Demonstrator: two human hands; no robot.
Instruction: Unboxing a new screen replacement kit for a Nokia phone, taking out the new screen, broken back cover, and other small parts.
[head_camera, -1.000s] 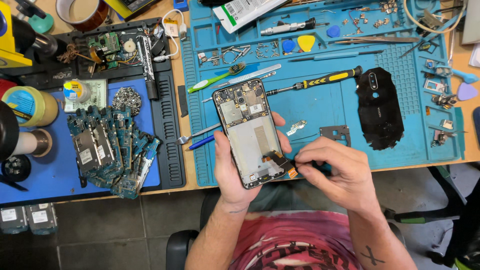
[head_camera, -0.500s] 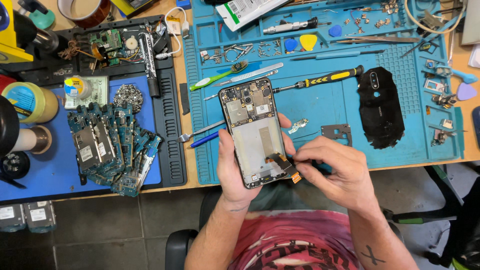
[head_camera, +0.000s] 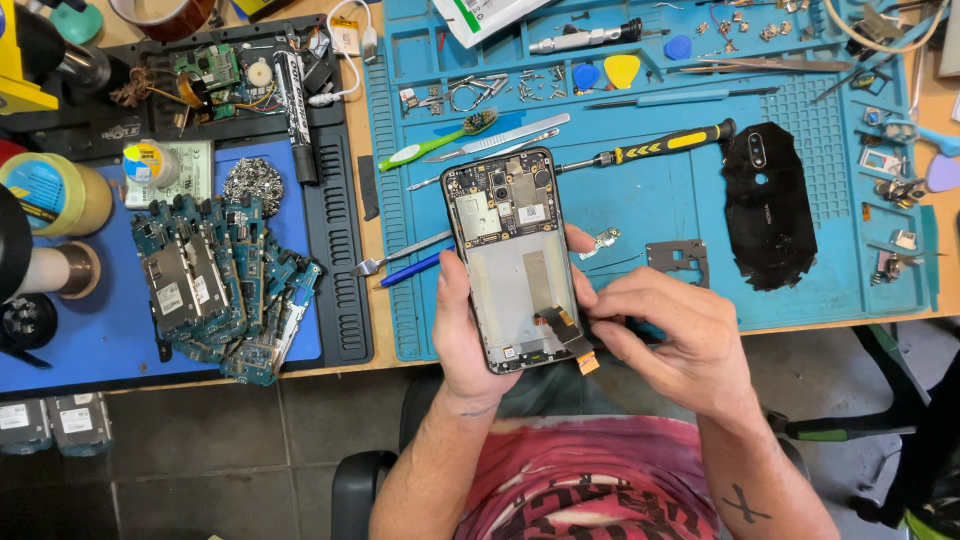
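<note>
Head view, looking straight down: the left hand (head_camera: 470, 335) cradles an opened black smartphone with its back cover off (head_camera: 518, 258), fingers wrapped around its left edge and the thumb lying along that side. The phone is held upright above the near edge of the blue silicone repair mat (head_camera: 640, 200), its green and silver circuit board showing at the top and a pale bare battery bay below. The right hand (head_camera: 668, 335) sits just beside the phone's lower right corner, fingertips pressed together in a pinch on a thin dark flex ribbon with an orange end (head_camera: 570, 338) that sticks out at the bottom of the phone.

On the mat, a screwdriver with a black and yellow handle (head_camera: 655, 148) lies just above the phone, with a green-handled toothbrush (head_camera: 437, 142) and metal tweezers (head_camera: 400, 256) to the left. The glossy black phone back cover (head_camera: 768, 208) lies well to the right, and a small dark metal bracket (head_camera: 678, 260) rests between it and the right hand. Loose screws and picks are scattered along the mat's top compartments.

Further left on the wooden table (head_camera: 372, 232), a darker blue mat (head_camera: 80, 335) carries a heap of blue-green phone circuit boards (head_camera: 215, 280).
</note>
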